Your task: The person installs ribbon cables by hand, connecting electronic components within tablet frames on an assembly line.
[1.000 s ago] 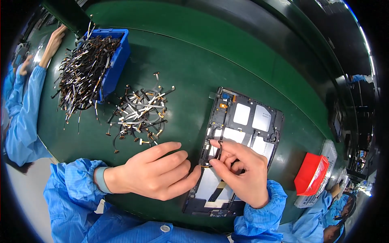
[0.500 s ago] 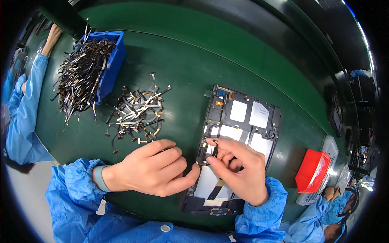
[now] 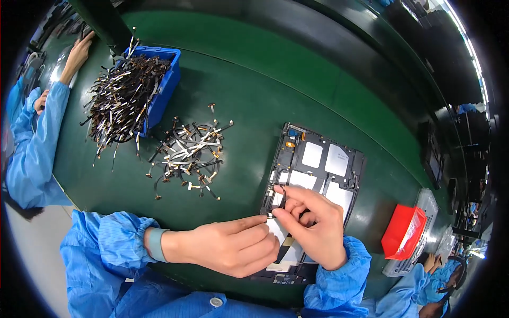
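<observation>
A flat dark tablet chassis [image 3: 339,159] with silvery panels lies beneath my hands. Above its left edge, my right hand [image 3: 318,222] is closed, with index finger and thumb at the two ends of a short curved black ribbon cable [image 3: 283,199]. From the left comes my left hand [image 3: 228,246], one finger stretched to the chassis edge beside the cable's lower end. Its other fingers lie bent below, their tips and the thumb hidden; no held thing shows. A loose pile of ribbon cables [image 3: 193,151] lies on the green table to the left.
A blue bin [image 3: 165,87] heaped with ribbon cables stands at the far left. To the right, a red tray [image 3: 398,233] rests by a pale keyboard-like panel [image 3: 424,212]. A co-worker's arm [image 3: 50,127] reaches in at left; other people sit at lower right.
My left hand has moved right and slightly down, and a different finger now reaches to the chassis edge. My right hand keeps its hold on the cable. The whole view has shifted a little.
</observation>
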`<control>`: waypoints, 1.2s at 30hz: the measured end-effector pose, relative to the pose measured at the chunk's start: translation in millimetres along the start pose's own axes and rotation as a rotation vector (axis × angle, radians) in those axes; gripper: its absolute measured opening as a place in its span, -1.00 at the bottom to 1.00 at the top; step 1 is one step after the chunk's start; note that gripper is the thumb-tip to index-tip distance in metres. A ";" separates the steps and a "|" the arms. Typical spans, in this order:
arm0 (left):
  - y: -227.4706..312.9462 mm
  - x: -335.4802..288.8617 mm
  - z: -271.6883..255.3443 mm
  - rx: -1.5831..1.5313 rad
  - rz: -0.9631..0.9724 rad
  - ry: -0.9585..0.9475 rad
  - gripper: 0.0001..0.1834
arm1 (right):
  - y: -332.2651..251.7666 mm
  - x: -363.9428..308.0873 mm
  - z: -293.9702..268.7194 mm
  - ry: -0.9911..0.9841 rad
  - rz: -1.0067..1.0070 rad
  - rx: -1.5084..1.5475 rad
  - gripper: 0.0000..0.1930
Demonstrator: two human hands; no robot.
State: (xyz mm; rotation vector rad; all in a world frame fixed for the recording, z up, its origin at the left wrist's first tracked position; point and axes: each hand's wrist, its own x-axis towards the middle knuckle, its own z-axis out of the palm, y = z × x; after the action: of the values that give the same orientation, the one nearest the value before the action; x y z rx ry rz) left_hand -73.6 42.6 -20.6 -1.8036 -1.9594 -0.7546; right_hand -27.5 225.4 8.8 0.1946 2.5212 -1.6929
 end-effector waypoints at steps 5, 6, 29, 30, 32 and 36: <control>6.0 3.4 2.7 0.062 -0.006 -0.039 -0.84 | 3.0 5.1 -7.7 0.043 0.107 0.112 -0.70; 6.9 3.3 3.4 0.068 -0.003 -0.038 -0.84 | 3.0 8.7 -10.7 0.049 0.102 0.077 -0.73; 4.0 6.4 4.0 0.198 -0.083 -0.098 -0.92 | 4.9 21.5 -8.5 0.172 0.083 0.099 -0.88; 4.5 6.1 4.1 0.195 -0.095 -0.093 -0.93 | 4.6 21.3 -8.1 0.178 0.090 0.093 -0.89; 4.3 5.6 5.2 0.198 -0.094 -0.089 -0.94 | 4.9 21.4 -8.0 0.178 0.089 0.085 -0.89; 5.1 5.4 5.0 0.194 -0.094 -0.090 -0.96 | 5.7 20.9 -7.8 0.184 0.058 0.040 -0.89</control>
State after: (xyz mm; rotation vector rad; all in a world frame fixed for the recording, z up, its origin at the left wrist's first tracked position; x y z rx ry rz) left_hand -68.7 50.1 -20.5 -1.6674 -2.1076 -0.4986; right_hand -47.3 235.8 3.4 0.4417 2.5812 -1.7794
